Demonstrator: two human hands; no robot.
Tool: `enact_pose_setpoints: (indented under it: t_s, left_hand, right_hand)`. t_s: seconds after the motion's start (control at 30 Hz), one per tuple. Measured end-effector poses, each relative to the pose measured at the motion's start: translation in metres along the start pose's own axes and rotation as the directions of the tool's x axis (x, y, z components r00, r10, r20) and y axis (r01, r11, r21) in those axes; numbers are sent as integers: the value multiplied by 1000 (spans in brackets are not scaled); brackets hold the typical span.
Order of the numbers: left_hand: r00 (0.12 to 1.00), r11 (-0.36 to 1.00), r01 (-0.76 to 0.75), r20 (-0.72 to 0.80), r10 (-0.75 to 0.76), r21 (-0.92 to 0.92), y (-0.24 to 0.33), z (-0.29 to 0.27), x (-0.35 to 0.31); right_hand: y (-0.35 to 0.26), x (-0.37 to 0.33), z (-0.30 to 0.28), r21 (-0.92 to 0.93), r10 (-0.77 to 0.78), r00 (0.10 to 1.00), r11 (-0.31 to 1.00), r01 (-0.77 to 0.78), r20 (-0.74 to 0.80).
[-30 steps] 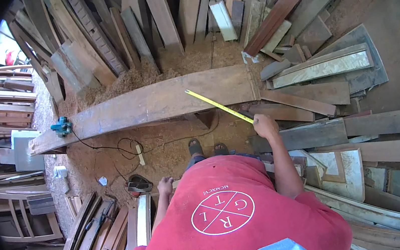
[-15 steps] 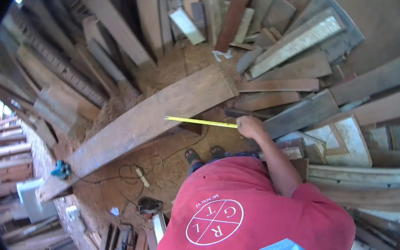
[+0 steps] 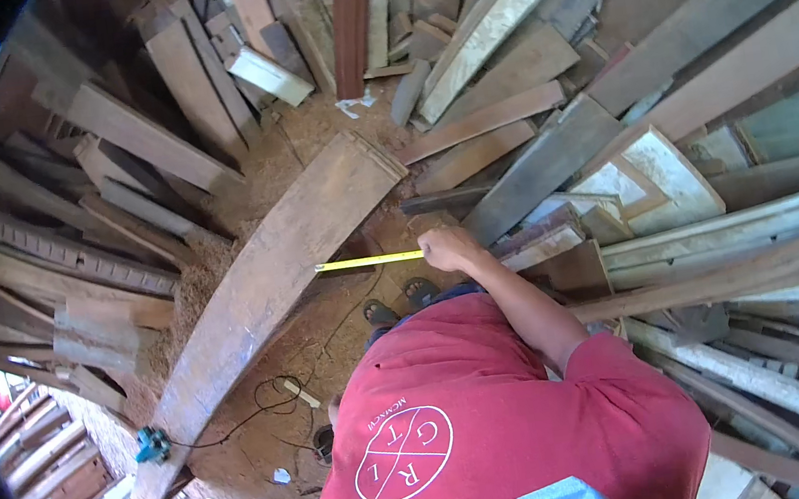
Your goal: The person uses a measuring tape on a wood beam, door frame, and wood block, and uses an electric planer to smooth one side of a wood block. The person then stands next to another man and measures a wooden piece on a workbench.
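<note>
My right hand (image 3: 450,248) is closed at the end of a yellow tape measure (image 3: 371,261), whose case is hidden in the fist. The blade runs out straight to the left, its far tip overlapping the near edge of a long, wide wooden plank (image 3: 261,268) in this view. Whether the tip touches the wood I cannot tell. At the plank's lower left end sits a teal corded tool (image 3: 151,445). My left hand does not show; only a small patch of skin appears at the shirt's left side.
Boards (image 3: 152,131) lean in rows at the far side, and more planks (image 3: 549,159) lie stacked on the right. A black cord (image 3: 276,387) loops over the dusty floor (image 3: 244,452) near a small pale wood stick (image 3: 301,394). My sandalled feet (image 3: 420,293) stand near the plank.
The view has turned, so the plank now slants more steeply. My right hand stays closed on the tape, and its blade has swung nearly level and looks shorter.
</note>
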State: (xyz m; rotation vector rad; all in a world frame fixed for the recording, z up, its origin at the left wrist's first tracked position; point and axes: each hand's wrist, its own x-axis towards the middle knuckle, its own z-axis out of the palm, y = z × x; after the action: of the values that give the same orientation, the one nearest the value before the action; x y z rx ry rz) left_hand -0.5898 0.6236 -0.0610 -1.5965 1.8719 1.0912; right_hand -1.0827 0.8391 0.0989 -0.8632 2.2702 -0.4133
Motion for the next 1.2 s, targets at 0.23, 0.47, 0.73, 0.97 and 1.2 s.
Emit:
enact_pose_setpoints:
  t_s: [0.23, 0.47, 0.73, 0.97, 1.2]
  left_hand:
    - [993, 993, -74, 95, 66, 87, 6, -46, 42]
    - [957, 977, -165, 262, 125, 137, 29, -92, 91]
    - [729, 965, -39, 654, 205, -260, 136, -126, 114]
    - [535, 908, -298, 737, 414, -294, 323, -126, 20]
    - [252, 856, -66, 822, 511, -513, 418, -106, -25]
  right_hand:
    - [-19, -9, 15, 95, 54, 998, 994, -55, 13]
    - [1, -38, 52, 182, 115, 986, 979, -91, -125]
    - [-22, -105, 54, 338, 318, 944, 901, -272, -87]
    - [-31, -115, 58, 506, 427, 886, 813, -288, -181]
    - [-90, -25, -18, 766, 276, 931, 643, 7, -241]
